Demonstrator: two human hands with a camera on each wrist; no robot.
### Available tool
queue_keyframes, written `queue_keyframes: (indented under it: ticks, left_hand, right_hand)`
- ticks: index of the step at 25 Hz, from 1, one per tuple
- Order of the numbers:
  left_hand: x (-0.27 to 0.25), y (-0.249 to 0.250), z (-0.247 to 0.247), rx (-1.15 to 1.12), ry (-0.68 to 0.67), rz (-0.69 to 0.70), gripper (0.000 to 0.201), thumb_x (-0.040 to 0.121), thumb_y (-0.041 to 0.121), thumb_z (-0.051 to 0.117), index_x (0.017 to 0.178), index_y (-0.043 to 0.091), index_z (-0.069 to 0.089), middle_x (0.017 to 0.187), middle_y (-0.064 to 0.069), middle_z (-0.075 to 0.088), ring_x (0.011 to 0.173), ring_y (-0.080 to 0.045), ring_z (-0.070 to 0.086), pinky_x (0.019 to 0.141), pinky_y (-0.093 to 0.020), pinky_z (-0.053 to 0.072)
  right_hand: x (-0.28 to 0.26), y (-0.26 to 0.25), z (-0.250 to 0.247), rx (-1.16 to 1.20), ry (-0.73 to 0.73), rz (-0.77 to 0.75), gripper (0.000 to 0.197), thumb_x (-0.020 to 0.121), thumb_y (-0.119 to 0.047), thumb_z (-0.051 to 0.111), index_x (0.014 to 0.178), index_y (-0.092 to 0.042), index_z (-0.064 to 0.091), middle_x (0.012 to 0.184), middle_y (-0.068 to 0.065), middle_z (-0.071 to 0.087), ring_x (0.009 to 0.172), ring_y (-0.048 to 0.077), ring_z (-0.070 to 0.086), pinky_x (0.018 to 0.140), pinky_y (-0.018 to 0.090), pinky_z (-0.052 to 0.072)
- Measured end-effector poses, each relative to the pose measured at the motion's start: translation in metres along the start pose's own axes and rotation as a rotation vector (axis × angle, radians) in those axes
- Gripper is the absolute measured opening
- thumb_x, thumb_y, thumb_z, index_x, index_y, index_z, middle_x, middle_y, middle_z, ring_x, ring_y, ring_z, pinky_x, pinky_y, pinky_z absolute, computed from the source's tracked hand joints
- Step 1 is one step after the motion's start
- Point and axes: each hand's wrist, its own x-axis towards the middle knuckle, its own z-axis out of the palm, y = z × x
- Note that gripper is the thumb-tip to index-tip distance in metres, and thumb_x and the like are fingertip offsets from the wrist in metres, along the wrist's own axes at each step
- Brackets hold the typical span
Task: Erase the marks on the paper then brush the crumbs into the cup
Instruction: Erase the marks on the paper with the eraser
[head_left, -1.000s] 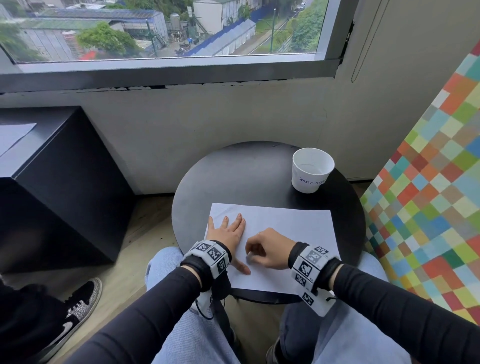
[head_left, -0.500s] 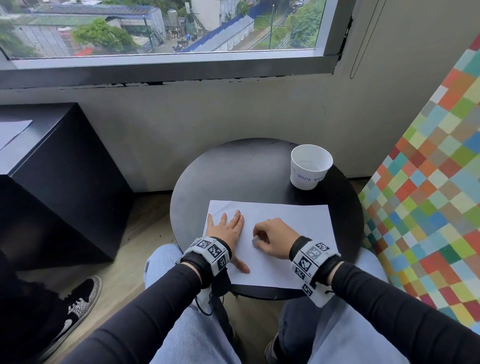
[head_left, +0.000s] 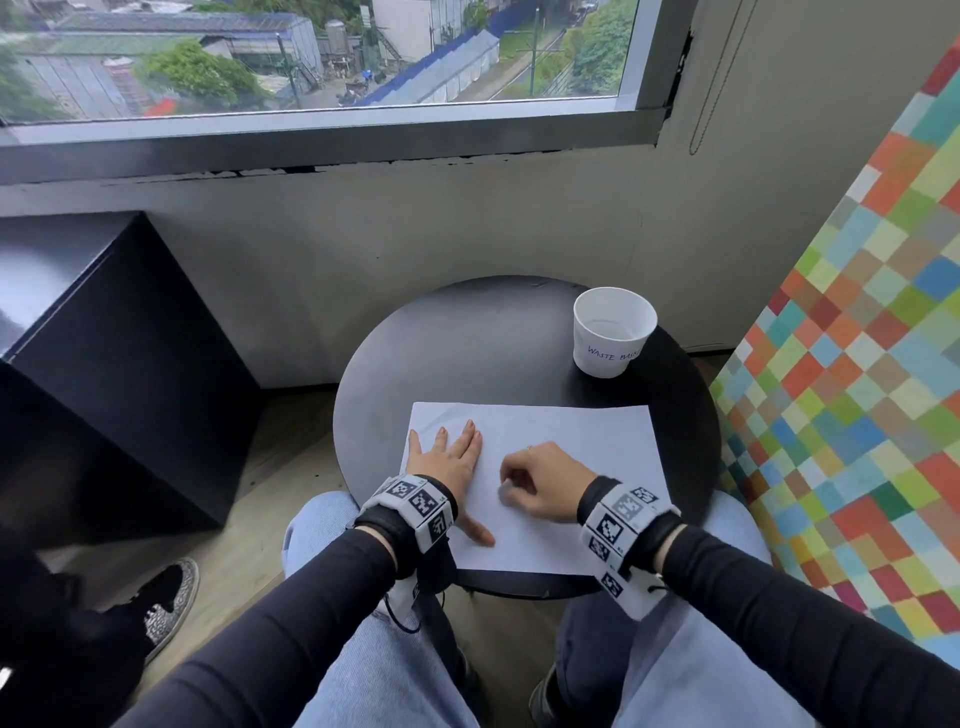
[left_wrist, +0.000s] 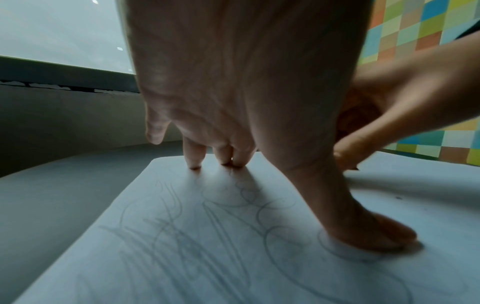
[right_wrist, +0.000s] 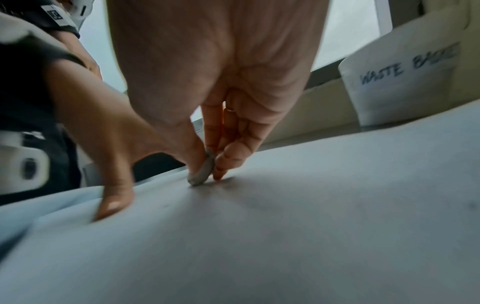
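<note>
A small round black desk (head_left: 415, 353) stands under a window, with a checkered wall panel along the right of the frame. A white sheet of paper (head_left: 571, 441) lies on the near half of the desk, and a white cup (head_left: 613, 332) marked "WASTE BASKET" stands upright beyond it, toward the upper right, apart from the sheet.

The left hand (head_left: 449, 460) lies spread on the left part of the paper, its fingers (left_wrist: 193, 154) straight and its thumb pressing down, holding the sheet still. The left wrist view shows grey pencil marks (left_wrist: 182, 236) under and near that hand, so much is left to rub out. The right hand (head_left: 545, 486) is at lower centre of the sheet, just beside the left thumb, its fingers curled narrow around a small grey eraser (right_wrist: 201, 171) pinched between thumb and fingertips, its lower edge touching the paper.

This looks like the erasing step, and early in it. Next, the eraser probably has to work leftward over the scribbles, so the left hand will need to shift off them while keeping the sheet pinned. No crumbs can be made out; brushing toward the cup comes later.
</note>
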Motion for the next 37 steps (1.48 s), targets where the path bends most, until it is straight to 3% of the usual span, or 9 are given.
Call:
queue_keyframes:
  ticks: [2, 6, 7, 13, 17, 23, 29, 33, 37]
  left_hand:
    - [-0.001, 0.0, 0.0, -0.007, -0.001, -0.001, 0.147, 0.059, 0.08, 0.072, 0.156, 0.013, -0.016, 0.164, -0.001, -0.018, 0.152, -0.034, -0.004, 0.117, -0.065, 0.001]
    - [-0.002, 0.001, -0.002, -0.009, -0.011, -0.002, 0.148, 0.059, 0.079, 0.072, 0.156, 0.013, -0.017, 0.164, -0.001, -0.019, 0.152, -0.034, -0.006, 0.117, -0.065, -0.001]
    - [-0.003, 0.001, -0.002, -0.018, -0.012, 0.0, 0.147, 0.059, 0.078, 0.073, 0.156, 0.013, -0.017, 0.164, -0.001, -0.019, 0.152, -0.034, -0.006, 0.116, -0.066, -0.001]
    - [-0.01, -0.001, 0.0, -0.084, -0.003, 0.016, 0.139, 0.065, 0.077, 0.069, 0.156, 0.017, -0.017, 0.164, 0.002, -0.021, 0.152, -0.031, -0.009, 0.116, -0.065, -0.004]
    - [-0.016, 0.0, 0.007, -0.139, 0.006, -0.008, 0.126, 0.074, 0.08, 0.057, 0.156, 0.019, -0.016, 0.163, 0.002, -0.023, 0.152, -0.027, -0.012, 0.115, -0.064, -0.007]
    - [-0.025, 0.005, 0.011, -0.185, 0.032, -0.051, 0.098, 0.092, 0.072, 0.035, 0.157, 0.016, -0.011, 0.164, 0.004, -0.019, 0.152, -0.021, -0.01, 0.117, -0.063, -0.003]
    - [-0.045, 0.011, 0.025, -0.21, 0.017, -0.188, 0.109, 0.074, 0.082, 0.001, 0.158, 0.014, -0.006, 0.165, 0.0, -0.011, 0.153, -0.018, -0.001, 0.119, -0.058, -0.001]
    - [-0.061, 0.026, 0.026, -0.172, 0.08, -0.233, 0.086, 0.095, 0.07, 0.023, 0.158, 0.015, 0.002, 0.166, 0.001, -0.001, 0.152, -0.017, 0.01, 0.119, -0.058, -0.001]
    - [-0.062, 0.036, 0.026, -0.091, 0.051, -0.257, 0.102, 0.089, 0.078, 0.029, 0.158, 0.01, -0.001, 0.166, -0.003, -0.005, 0.153, -0.023, 0.006, 0.117, -0.063, 0.001]
  right_hand:
    - [0.002, 0.005, -0.003, -0.002, 0.083, 0.032, 0.009, 0.08, -0.013, 0.062, 0.083, -0.006, 0.067, 0.075, 0.008, 0.066, 0.07, 0.024, 0.057, 0.069, 0.028, 0.045]
    - [-0.012, -0.014, 0.009, -0.012, -0.11, -0.065, 0.011, 0.082, -0.016, 0.062, 0.087, -0.009, 0.069, 0.076, 0.003, 0.067, 0.066, 0.014, 0.053, 0.066, 0.021, 0.04]
    - [-0.012, -0.011, 0.005, 0.016, -0.082, -0.047, 0.01, 0.082, -0.016, 0.062, 0.086, -0.009, 0.069, 0.073, 0.001, 0.065, 0.064, 0.012, 0.051, 0.065, 0.02, 0.038]
    - [-0.039, 0.036, -0.027, 0.274, 0.464, 0.368, 0.01, 0.084, -0.021, 0.069, 0.08, -0.013, 0.063, 0.07, 0.0, 0.063, 0.063, 0.012, 0.054, 0.063, 0.022, 0.043]
    - [-0.082, 0.053, -0.013, 0.25, 0.513, 0.5, 0.011, 0.086, -0.017, 0.066, 0.077, -0.016, 0.06, 0.082, 0.0, 0.057, 0.073, 0.013, 0.055, 0.064, 0.019, 0.04]
    - [-0.109, 0.065, 0.0, 0.451, 0.562, 0.599, 0.008, 0.088, -0.017, 0.065, 0.082, -0.016, 0.059, 0.09, 0.003, 0.06, 0.081, 0.012, 0.058, 0.067, 0.014, 0.043]
    - [-0.107, 0.061, 0.011, 0.443, 0.694, 0.652, 0.01, 0.087, -0.017, 0.066, 0.081, -0.014, 0.06, 0.086, 0.004, 0.061, 0.077, 0.012, 0.058, 0.065, 0.018, 0.046]
    - [-0.107, 0.054, 0.017, 0.378, 0.743, 0.7, 0.01, 0.089, -0.016, 0.064, 0.081, -0.013, 0.059, 0.085, 0.005, 0.06, 0.073, 0.012, 0.056, 0.065, 0.023, 0.046]
    - [-0.109, 0.049, 0.025, 0.322, 0.784, 0.697, 0.009, 0.087, -0.015, 0.065, 0.08, -0.014, 0.06, 0.083, 0.004, 0.058, 0.07, 0.011, 0.055, 0.06, 0.021, 0.044]
